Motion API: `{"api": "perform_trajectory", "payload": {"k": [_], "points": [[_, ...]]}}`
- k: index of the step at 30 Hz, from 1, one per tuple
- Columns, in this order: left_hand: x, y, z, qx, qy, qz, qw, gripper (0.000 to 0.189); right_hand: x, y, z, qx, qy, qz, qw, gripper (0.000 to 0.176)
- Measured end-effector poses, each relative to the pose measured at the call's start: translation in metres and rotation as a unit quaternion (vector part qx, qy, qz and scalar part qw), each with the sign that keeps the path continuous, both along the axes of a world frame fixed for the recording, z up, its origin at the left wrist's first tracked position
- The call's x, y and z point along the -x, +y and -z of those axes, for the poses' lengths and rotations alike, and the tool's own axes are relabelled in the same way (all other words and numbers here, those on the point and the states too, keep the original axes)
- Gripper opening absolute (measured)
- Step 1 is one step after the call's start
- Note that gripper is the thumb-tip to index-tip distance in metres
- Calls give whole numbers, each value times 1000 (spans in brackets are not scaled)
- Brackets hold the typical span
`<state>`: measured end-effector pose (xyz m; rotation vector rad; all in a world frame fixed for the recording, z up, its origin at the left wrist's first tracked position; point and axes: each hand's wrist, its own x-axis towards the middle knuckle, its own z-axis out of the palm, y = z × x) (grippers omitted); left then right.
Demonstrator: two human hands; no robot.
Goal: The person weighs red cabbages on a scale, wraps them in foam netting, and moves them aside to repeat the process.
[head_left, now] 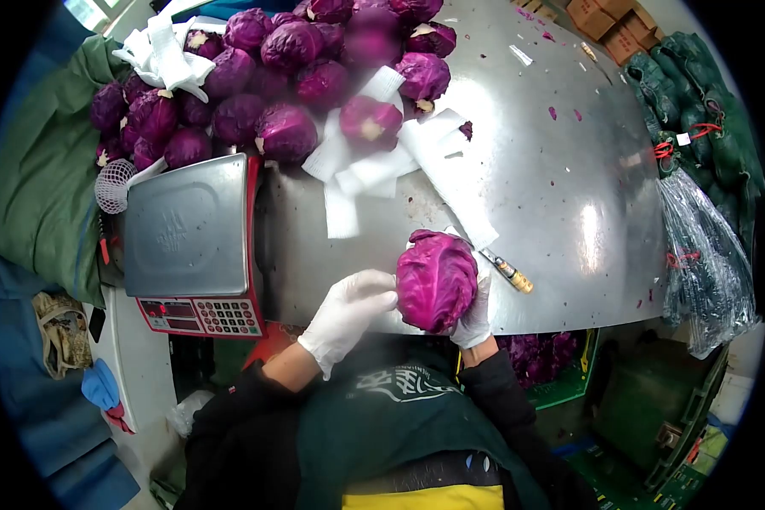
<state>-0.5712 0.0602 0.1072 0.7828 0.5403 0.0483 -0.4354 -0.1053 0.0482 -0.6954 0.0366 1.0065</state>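
Note:
A red cabbage [436,282] is held up over the front edge of the metal table. My right hand [476,316], in a white glove, grips it from the right side and below, with most fingers hidden behind it. At its left edge, my gloved left hand [346,318] has its fingers curled and pressed together, the tips close against the leaves; whether a leaf is pinched there is hidden. Just right of the cabbage lies a knife [512,274] with a yellowish handle. White foam strips [372,174] are spread beyond, with another red cabbage [370,121] on them.
Several red cabbages [291,47] are heaped at the back left. A red-framed scale [187,225] stands on my left. Green net bags [697,110] and clear plastic [705,263] hang at the right edge. A green crate [582,374] with purple leaves sits below the table.

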Motion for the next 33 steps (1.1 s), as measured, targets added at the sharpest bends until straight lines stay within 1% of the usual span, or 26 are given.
{"api": "perform_trajectory", "payload": {"k": [2, 5, 6, 8, 10, 11, 13, 14, 17, 18, 19, 21, 24, 27, 28, 30, 33], "points": [[-1, -4, -2, 7, -8, -20, 1000, 15, 0, 1, -3, -2, -3, 7, 1000, 85], [-2, -10, -3, -34, -6, -41, 999, 14, -1, -3, -1, -8, -8, 7, 1000, 85], [-2, -12, -2, -71, -4, -41, 997, 13, -2, -4, -1, -10, -11, 4, 1000, 85], [-3, -16, -2, -144, 0, -41, 989, 13, -1, -3, -8, 15, -45, -5, 999, 98], [-6, -14, -14, -81, 28, -19, 996, 10, -2, -3, -17, 32, -67, -15, 997, 109], [-9, -13, -22, -49, 38, -9, 998, 10, -3, -4, -16, -5, -56, -14, 998, 105], [-14, -23, -26, -88, 14, -9, 996, 9, -5, -3, -9, -79, -39, -14, 996, 98], [-15, -25, -27, -85, -8, 6, 996, 10, -4, -3, -5, -93, -23, -19, 995, 100], [-20, -34, -37, -70, -49, 14, 996, 12, -6, 2, -6, -226, 43, -41, 972, 100], [-21, -37, -39, -40, -64, 17, 997, 13, -5, 2, 4, -278, 158, -24, 947, 101], [-21, -43, -38, -140, -57, 19, 988, 13, -8, 1, 7, -277, 159, -29, 947, 102], [-21, -51, -41, -249, -68, 1, 966, 13, -11, -1, 10, -285, 159, -36, 944, 104], [-21, -52, -54, -267, -51, -10, 962, 13, -14, -3, 11, -283, 125, -38, 950, 106], [-17, -48, -54, -460, -33, 14, 887, 12, -16, -1, -2, -273, 36, -45, 960, 109], [-17, -46, -54, -466, -34, 15, 884, 12, -14, -6, -12, -189, 20, -26, 981, 111], [-17, -42, -54, -478, -36, 17, 877, 11, -16, -9, -9, -173, -11, -19, 985, 112], [-16, -41, -56, -468, -61, 1, 882, 9, -16, -6, -9, -205, 0, -25, 978, 107]]}}
